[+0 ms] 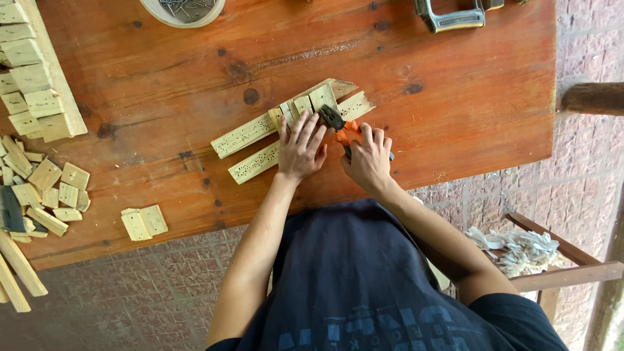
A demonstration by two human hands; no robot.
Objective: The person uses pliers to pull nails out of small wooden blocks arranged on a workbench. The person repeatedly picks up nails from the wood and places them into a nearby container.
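The left hand (301, 148) is lying flat, fingers spread, pressing down on a pair of pale wooden slats (286, 127) that are resting near the middle of the wooden table (455, 97), closer to its near edge. The right hand (368, 158) is curling tightly around the orange handles of pliers (339, 125), whose dark nose is touching the small blocks (305, 104) laid across the slats. Two loose wood pieces (143, 223) are sitting by the near edge. A heap of wood offcuts (45, 188) is crowding the left edge. A round container (182, 10) and a metal tool (450, 14) are sitting at the far edge.
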